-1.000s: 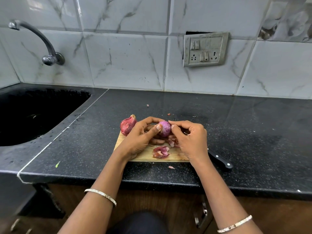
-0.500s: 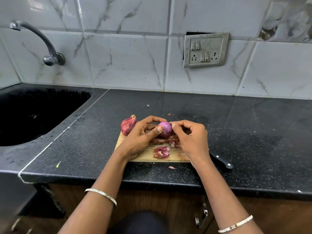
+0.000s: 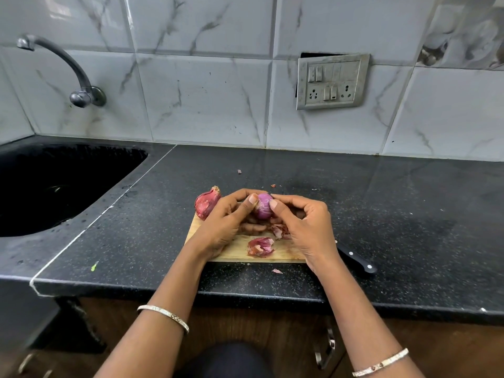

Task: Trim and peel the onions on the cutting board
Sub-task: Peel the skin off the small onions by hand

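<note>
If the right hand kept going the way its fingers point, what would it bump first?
Probably the peeled onion: the right hand points left and its fingers already touch it. Beyond it is the left hand.

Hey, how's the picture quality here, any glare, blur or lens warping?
Head view: wide-angle bending curves the wall tiles and counter edge; soft sheen on the tiles; the sink is nearly black; the peeled onion and both hands stay sharp.
</note>
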`<state>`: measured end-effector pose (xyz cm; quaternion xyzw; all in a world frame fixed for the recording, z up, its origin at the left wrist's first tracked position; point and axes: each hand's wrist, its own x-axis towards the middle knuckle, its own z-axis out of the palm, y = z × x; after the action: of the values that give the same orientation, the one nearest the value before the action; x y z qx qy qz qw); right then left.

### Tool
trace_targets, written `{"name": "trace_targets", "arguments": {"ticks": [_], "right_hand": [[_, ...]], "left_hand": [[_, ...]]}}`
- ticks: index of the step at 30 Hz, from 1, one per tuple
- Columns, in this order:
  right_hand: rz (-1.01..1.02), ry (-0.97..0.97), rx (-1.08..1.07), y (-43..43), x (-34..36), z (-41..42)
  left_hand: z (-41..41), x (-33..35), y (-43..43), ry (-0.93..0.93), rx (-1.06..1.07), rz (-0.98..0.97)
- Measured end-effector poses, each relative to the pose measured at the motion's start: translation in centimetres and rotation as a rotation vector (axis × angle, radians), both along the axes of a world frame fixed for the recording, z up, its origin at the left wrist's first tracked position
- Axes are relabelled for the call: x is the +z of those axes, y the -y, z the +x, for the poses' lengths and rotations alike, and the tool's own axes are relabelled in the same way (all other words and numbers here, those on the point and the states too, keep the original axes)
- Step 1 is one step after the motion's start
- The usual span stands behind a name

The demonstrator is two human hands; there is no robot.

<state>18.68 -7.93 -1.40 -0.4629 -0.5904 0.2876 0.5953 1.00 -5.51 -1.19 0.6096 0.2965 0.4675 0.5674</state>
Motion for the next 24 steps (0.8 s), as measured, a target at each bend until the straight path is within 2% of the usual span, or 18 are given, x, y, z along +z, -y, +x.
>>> {"name": "trace_targets", "arguments": {"ticks": [6,14,21,24], "right_hand": [[0.017,0.087,-0.052,-0.11,-0.08,0.14],[-0.021,0.039,-0.093,-0.29,-0.17,0.11],[-0.034,0.075,-0.124,-0.6,-0.42,0.17],[-0.079,0.013,-0.06,-0.36,-0.26,0.08]], "left_hand": [[0.04,0.05,0.2,-0.028,-0.008,0.011],[0.12,0.33,0.02,0.038,-0.018,-0.138],[-0.04,0.18,0.2,0.017,-0.015,-0.033],[-0.05,0.07,0.17,0.022,0.012,-0.012]]}}
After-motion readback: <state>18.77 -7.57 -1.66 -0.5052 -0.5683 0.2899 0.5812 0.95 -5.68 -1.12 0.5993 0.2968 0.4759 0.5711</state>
